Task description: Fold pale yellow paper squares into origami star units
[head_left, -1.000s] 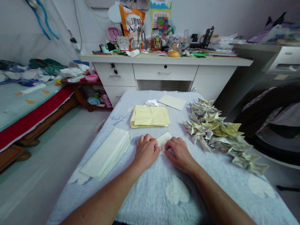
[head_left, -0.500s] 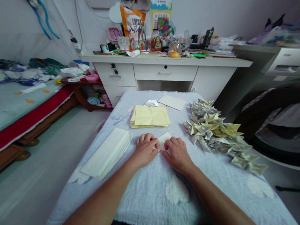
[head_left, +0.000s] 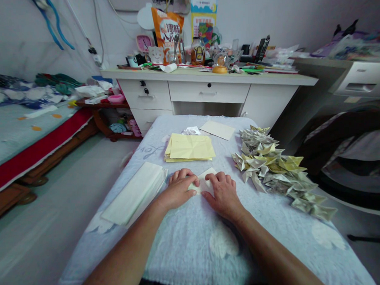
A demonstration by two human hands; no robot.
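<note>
A small pale sheet of folded paper [head_left: 202, 186] lies on the cloth-covered table between my hands, partly hidden by them. My left hand [head_left: 180, 189] grips its left side, fingers curled and thumb at the near edge. On the right side my right hand [head_left: 224, 196] pinches the same paper with thumb and index finger. Left of my hands is a stack of white folded paper [head_left: 134, 192]. Just beyond them sits a pile of yellow paper [head_left: 190, 146]. Several pointed folded-paper pieces [head_left: 274, 164] are bunched to the right.
A crumpled white scrap [head_left: 191, 131] and a cream card [head_left: 217, 129] lie at the table's far end. Behind stands a white desk [head_left: 209, 90] crowded with odds and ends. A bed [head_left: 37, 135] is at left, a washing machine [head_left: 359, 84] at right.
My left hand has shifted slightly left and its thumb has moved apart from the right one, so more of the paper shows. My right hand has barely moved.
</note>
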